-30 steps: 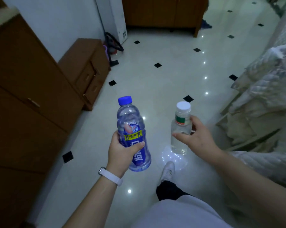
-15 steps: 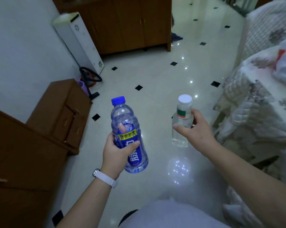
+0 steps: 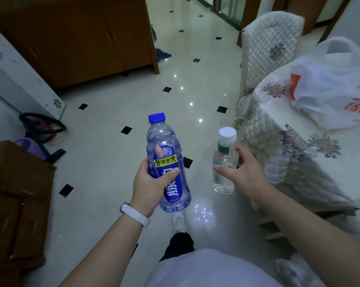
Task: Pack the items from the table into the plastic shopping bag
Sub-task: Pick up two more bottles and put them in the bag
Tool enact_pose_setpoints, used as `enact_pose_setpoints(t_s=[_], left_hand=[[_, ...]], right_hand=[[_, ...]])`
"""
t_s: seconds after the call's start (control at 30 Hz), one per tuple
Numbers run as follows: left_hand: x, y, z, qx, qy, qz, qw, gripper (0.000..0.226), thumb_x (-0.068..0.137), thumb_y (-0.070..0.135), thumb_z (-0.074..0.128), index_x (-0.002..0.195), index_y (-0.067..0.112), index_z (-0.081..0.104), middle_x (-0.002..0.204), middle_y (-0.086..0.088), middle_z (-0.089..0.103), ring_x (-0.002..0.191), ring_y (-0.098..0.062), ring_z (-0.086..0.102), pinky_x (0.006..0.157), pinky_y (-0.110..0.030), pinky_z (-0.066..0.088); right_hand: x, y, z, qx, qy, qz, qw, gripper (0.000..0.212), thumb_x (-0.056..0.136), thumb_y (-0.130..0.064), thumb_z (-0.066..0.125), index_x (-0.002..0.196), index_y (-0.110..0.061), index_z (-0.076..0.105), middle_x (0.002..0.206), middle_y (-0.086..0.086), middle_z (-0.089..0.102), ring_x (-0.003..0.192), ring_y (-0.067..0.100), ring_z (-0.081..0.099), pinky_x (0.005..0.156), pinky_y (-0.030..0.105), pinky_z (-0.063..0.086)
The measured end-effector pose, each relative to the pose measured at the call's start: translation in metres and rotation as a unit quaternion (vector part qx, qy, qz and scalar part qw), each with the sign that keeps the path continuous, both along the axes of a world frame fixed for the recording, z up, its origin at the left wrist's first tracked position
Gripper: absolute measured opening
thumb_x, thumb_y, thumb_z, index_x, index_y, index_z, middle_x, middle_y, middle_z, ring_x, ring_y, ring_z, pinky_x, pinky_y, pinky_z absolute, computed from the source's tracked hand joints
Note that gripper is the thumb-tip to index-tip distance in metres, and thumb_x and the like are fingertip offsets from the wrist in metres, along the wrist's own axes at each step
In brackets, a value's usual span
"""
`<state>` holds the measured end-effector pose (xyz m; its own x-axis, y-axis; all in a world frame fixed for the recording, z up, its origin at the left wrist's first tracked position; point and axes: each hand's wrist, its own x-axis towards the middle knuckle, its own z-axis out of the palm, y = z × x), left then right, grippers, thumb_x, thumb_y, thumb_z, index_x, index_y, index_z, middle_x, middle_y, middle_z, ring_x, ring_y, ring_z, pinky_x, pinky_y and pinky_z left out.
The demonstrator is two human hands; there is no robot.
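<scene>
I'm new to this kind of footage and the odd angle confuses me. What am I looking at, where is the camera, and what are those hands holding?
There is no machine here. A person wears a wide-angle camera on the head, so every picture looks forward and down at their own arms. The left hand grips a blue-capped bottle with a blue label. The right hand holds a smaller clear bottle with a white cap. Both bottles are carried above the tiled floor. To the right stands a table under a quilted, flowered cloth. On it lies a white plastic shopping bag with red print. A covered chair stands beyond the table. Neither bottle is in the bag yet.
</scene>
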<state>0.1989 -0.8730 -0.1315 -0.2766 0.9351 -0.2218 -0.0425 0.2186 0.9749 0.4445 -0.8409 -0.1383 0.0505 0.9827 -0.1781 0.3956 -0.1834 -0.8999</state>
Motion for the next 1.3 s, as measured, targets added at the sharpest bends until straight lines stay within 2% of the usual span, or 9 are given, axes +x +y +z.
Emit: enact_pose_setpoints(t_s=[0.17,0.3,0.53,0.67,0.77,0.87,1.0,1.1,1.3], left_hand=[[-0.013,0.115,-0.001,0.001,-0.019,-0.06,0.998,0.047,0.068,0.004,0.084,0.109,0.015,0.063,0.098,-0.004,0.074,0.088,-0.025,0.072,0.078,-0.044,0.059],[-0.026,0.205,0.004,0.003,-0.032,-0.111,0.993,0.049,0.068,0.005,0.085,0.11,0.015,0.062,0.098,-0.003,0.074,0.088,-0.024,0.072,0.078,-0.044,0.06],[-0.01,0.314,0.009,-0.006,-0.047,-0.166,0.985,0.047,0.068,0.006,0.085,0.107,0.018,0.062,0.098,-0.002,0.074,0.089,-0.023,0.072,0.075,-0.04,0.06],[0.015,0.362,0.005,-0.006,-0.027,-0.213,0.977,0.048,0.068,0.006,0.085,0.109,0.015,0.062,0.098,-0.003,0.074,0.088,-0.023,0.072,0.077,-0.042,0.059],[0.039,0.398,-0.001,-0.013,-0.026,-0.236,0.971,0.047,0.067,0.006,0.085,0.107,0.014,0.063,0.097,-0.003,0.074,0.087,-0.023,0.072,0.079,-0.045,0.059],[0.064,0.438,-0.005,-0.019,-0.01,-0.263,0.965,0.047,0.067,0.008,0.086,0.108,0.015,0.063,0.097,-0.003,0.074,0.087,-0.023,0.072,0.078,-0.044,0.059],[0.101,0.497,-0.001,-0.021,0.03,-0.296,0.954,0.051,0.065,0.009,0.087,0.109,0.017,0.063,0.097,-0.001,0.074,0.087,-0.021,0.072,0.076,-0.042,0.06],[0.128,0.543,0.009,-0.014,0.076,-0.327,0.942,0.051,0.064,0.01,0.088,0.107,0.022,0.063,0.096,0.002,0.074,0.086,-0.018,0.072,0.074,-0.04,0.059],[0.199,0.625,0.032,0.018,0.072,-0.356,0.932,0.052,0.066,0.005,0.086,0.11,0.017,0.061,0.098,0.001,0.073,0.084,-0.015,0.072,0.074,-0.035,0.058]], right_hand=[[-0.013,0.081,0.005,-0.023,-0.039,-0.057,0.997,0.089,0.053,-0.057,0.082,0.132,-0.034,0.048,0.114,-0.006,0.065,0.102,0.015,0.063,0.095,0.044,0.051],[-0.022,0.145,0.026,-0.018,-0.055,-0.091,0.994,0.069,0.065,-0.038,0.086,0.124,-0.035,0.052,0.105,-0.013,0.066,0.096,0.009,0.063,0.092,0.04,0.052],[-0.024,0.21,0.051,0.014,-0.013,-0.172,0.985,0.071,0.069,-0.028,0.087,0.13,-0.029,0.052,0.109,-0.014,0.066,0.097,0.002,0.063,0.09,0.032,0.052],[-0.009,0.247,0.056,0.032,-0.017,-0.2,0.979,0.064,0.069,-0.029,0.087,0.122,-0.034,0.053,0.106,-0.021,0.065,0.093,-0.008,0.062,0.084,0.02,0.049],[0.009,0.28,0.054,0.041,-0.021,-0.226,0.973,0.068,0.067,-0.035,0.086,0.126,-0.03,0.053,0.113,-0.014,0.066,0.1,0.002,0.063,0.091,0.029,0.052],[0.032,0.319,0.046,0.046,-0.013,-0.251,0.967,0.079,0.059,-0.05,0.083,0.129,-0.032,0.051,0.119,-0.01,0.065,0.107,0.01,0.063,0.095,0.038,0.052],[0.069,0.372,0.033,0.051,0.013,-0.284,0.957,0.067,0.068,-0.035,0.085,0.127,-0.03,0.053,0.114,-0.013,0.065,0.101,0.003,0.063,0.09,0.028,0.052],[0.096,0.41,0.033,0.053,0.029,-0.308,0.949,0.066,0.071,-0.033,0.085,0.128,-0.031,0.052,0.112,-0.016,0.065,0.099,-0.003,0.061,0.086,0.021,0.049],[0.151,0.463,0.036,0.054,0.031,-0.337,0.939,0.07,0.072,-0.037,0.083,0.133,-0.033,0.048,0.121,-0.016,0.062,0.107,0.003,0.06,0.093,0.029,0.049]])
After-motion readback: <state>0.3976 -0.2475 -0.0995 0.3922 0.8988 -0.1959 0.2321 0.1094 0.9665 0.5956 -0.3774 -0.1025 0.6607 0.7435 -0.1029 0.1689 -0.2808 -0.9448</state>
